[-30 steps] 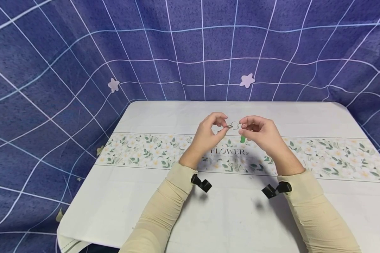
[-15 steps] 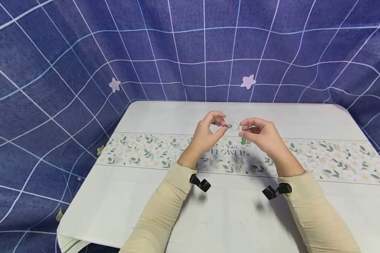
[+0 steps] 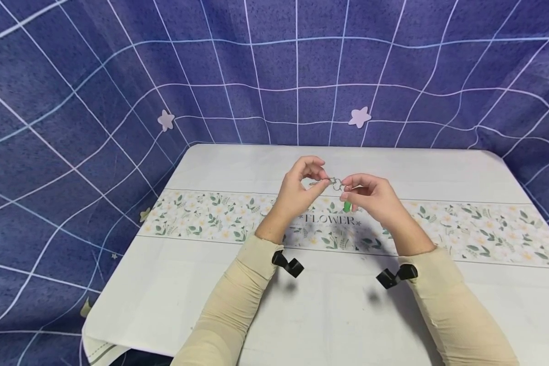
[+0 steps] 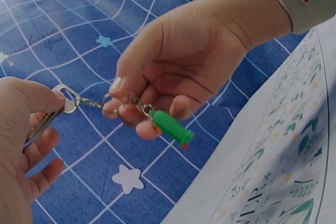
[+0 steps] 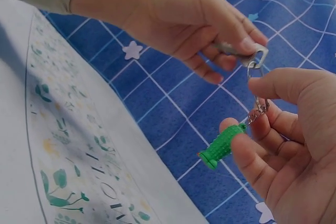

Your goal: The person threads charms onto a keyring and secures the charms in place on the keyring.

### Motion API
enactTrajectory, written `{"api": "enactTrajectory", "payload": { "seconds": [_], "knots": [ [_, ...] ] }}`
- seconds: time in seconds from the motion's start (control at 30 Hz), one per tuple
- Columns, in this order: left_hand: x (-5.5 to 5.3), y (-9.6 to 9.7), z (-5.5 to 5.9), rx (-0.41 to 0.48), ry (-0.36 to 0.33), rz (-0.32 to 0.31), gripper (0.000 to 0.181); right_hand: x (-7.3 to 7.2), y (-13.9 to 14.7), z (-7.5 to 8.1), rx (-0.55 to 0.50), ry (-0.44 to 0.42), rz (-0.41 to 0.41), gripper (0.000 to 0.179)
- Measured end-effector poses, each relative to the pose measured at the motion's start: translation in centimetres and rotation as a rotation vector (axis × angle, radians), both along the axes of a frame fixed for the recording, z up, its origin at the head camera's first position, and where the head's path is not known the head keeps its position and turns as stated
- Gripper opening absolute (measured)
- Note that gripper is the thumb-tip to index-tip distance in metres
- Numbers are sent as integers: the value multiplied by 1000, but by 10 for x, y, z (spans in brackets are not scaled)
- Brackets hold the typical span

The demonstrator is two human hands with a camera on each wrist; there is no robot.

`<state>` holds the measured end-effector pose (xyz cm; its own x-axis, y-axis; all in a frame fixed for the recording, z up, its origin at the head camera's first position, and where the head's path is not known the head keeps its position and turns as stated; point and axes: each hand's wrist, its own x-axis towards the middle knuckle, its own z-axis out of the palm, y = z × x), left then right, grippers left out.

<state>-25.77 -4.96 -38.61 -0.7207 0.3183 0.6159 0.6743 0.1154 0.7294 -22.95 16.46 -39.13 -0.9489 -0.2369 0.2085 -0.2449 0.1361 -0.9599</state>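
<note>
In the head view both hands meet above the table, joined by a metal key ring [image 3: 337,184]. My left hand [image 3: 297,187] pinches a silver key [image 4: 66,101] between thumb and fingers, its blade pointing back under the palm in the left wrist view. The ring runs through the hole in the key's head. On the other side, thumb and fingertips of my right hand [image 3: 371,197] pinch the ring. A short chain leads from it to a green, bumpy-bodied charm [image 5: 220,145], which hangs by the right fingers and shows a bit of red at its end.
Under the hands lies a white table cover [image 3: 320,305] with a floral band [image 3: 210,216] lettered "FLOWER". A blue gridded curtain [image 3: 256,66] with star shapes closes off the back and left. Each wrist carries a black camera mount [image 3: 288,264].
My right hand has shifted slightly left toward the left hand, narrowing the gap. The left hand has risen a little, and the key and ring have turned between the fingers.
</note>
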Motion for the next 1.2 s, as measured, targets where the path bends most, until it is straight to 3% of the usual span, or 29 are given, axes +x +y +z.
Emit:
{"api": "enactTrajectory", "payload": {
  "seconds": [0.43,0.63,1.2],
  "knots": [
    [5,0,8,24,-12,-7,38,-2,-6,-9,-18,-18,46,31],
    [6,-2,10,13,-13,-3,37,-3,-9,-14,-75,-16,81,32],
    [9,-3,15,-109,3,28,37,-4,-13,-27,-134,-20,167,18]
  ]
}}
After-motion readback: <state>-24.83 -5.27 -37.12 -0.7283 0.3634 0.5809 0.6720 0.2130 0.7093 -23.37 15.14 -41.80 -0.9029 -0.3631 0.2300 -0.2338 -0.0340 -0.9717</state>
